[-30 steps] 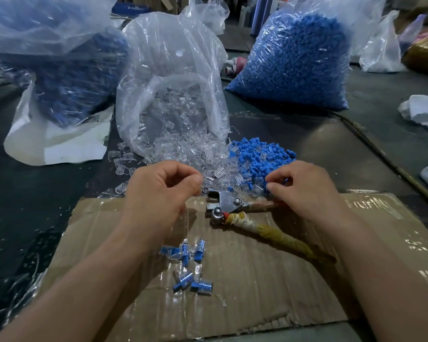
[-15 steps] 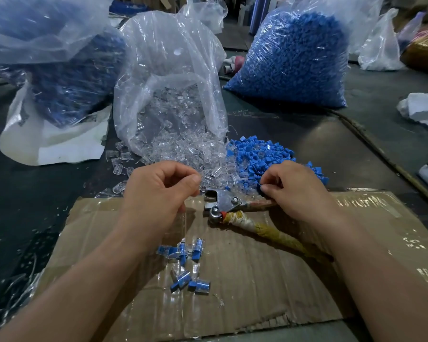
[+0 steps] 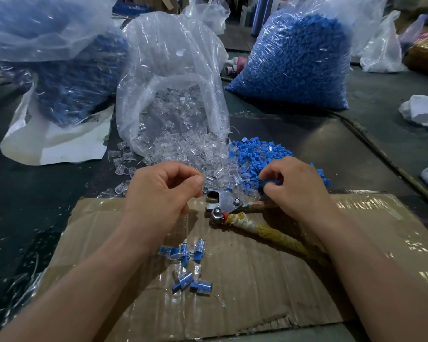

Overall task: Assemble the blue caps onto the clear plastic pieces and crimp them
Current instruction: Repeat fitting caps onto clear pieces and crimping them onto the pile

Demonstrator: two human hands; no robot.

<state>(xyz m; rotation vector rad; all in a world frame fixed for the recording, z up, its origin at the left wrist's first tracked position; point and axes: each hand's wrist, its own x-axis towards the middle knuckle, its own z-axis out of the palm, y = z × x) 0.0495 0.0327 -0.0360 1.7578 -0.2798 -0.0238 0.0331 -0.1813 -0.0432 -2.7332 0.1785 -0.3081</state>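
Left hand (image 3: 163, 193) is curled at 9 o'clock of the crimper (image 3: 224, 206), thumb on forefinger; I cannot tell whether it holds anything. Clear pieces (image 3: 183, 149) lie at 12 and caps (image 3: 255, 154) at 1, where the right hand (image 3: 297, 186) pinches some. Best lift one cap only, shedding neighbours.

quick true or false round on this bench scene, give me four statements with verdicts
1. The metal crimping pliers with the yellow-wrapped handle lie on the brown cardboard sheet. True.
2. The right hand reaches into the tall bag of blue caps. False: its fingers pinch at the loose pile of blue plastic caps beside the pliers.
3. Several capped blue-and-clear pieces lie on the cardboard. True.
4. The clear plastic bag of clear plastic pieces is tied shut. False: its mouth is open and pieces spill out.
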